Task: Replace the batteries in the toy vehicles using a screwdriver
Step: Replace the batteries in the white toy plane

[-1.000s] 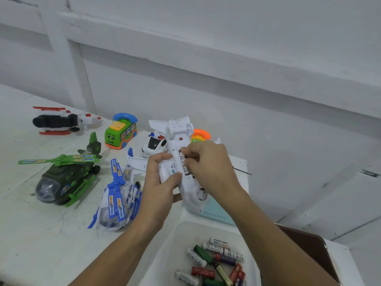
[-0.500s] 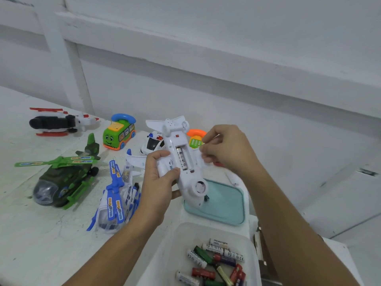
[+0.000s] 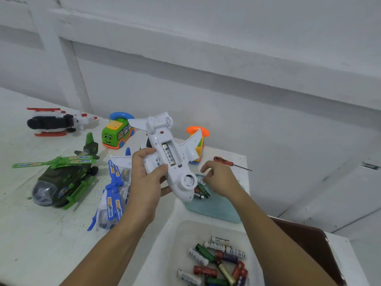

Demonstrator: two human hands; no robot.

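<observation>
My left hand grips a white toy airplane belly-up above the table. Its battery compartment is uncovered, with one battery lying inside. My right hand hovers with loosely spread fingers over a teal tray, beside a few loose batteries lying on it, and holds nothing. A red-handled screwdriver lies on the table behind that hand. A clear bin near me holds several batteries.
Other toys stand on the white table: a green helicopter, a blue helicopter, a green bus, a black-and-red craft, and an orange-yellow toy. A brown box sits at right. A white wall is close behind.
My right hand left the airplane's compartment and dropped down to the teal tray. Batteries now lie on that tray, which was bare half a second ago. The airplane has tilted slightly.
</observation>
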